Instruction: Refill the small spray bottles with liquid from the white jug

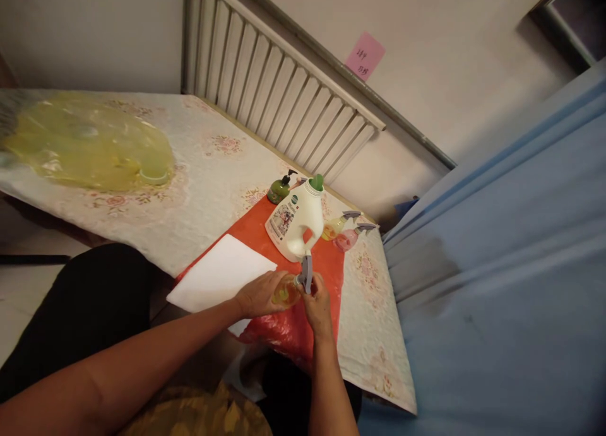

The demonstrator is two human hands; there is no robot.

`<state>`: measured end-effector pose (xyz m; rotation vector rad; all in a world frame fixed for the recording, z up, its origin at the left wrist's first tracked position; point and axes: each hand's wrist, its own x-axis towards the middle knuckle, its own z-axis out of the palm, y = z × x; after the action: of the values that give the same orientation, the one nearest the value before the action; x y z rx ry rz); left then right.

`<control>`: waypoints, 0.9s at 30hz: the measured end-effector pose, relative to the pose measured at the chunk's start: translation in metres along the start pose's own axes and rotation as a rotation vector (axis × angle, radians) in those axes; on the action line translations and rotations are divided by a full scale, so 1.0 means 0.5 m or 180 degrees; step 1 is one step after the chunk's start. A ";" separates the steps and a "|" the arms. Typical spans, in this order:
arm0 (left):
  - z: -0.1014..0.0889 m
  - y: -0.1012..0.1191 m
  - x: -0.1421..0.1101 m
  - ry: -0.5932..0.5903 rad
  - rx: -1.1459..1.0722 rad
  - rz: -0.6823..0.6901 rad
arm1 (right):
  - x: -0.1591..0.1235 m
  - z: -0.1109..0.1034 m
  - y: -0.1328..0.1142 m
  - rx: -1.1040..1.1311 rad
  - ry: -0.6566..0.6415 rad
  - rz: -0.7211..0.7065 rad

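Note:
My left hand [259, 293] is wrapped round the clear body of a spray bottle [286, 291] with yellowish liquid in it. At the bottle's neck, my right hand [318, 305] closes its fingers on the grey trigger head [307, 273]; its exact grip is partly hidden. The bottle is tilted, held above a red plastic sheet [326, 278]. Just beyond it stands a large cream detergent jug [293, 218] with a green cap. A white sheet [222, 273] lies beside my left hand, over the red plastic.
Behind the jug are a green pump bottle [279, 190], a yellow spray bottle [333, 227] and a pink spray bottle [346, 239]. A yellow plastic bag [89, 146] lies on the flowered tablecloth [199, 202]. A radiator [279, 76] and a blue curtain [502, 265] border the table.

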<state>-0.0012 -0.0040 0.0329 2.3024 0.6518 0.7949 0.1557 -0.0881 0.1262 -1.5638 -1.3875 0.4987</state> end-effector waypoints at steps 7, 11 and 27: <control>-0.005 0.010 0.001 0.0048 -0.0018 -0.0027 | 0.003 0.023 0.003 -0.0052 0.0399 0.0200; -0.002 0.009 0.004 0.0074 -0.0030 0.0051 | 0.003 0.043 0.018 -0.0190 0.0852 0.0297; -0.002 0.007 0.004 0.0165 -0.0047 0.0153 | -0.004 0.063 0.033 -0.0427 0.0939 0.0122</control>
<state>0.0001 -0.0048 0.0367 2.2985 0.6134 0.8813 0.1387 -0.0763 0.0973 -1.6976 -1.1859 0.1894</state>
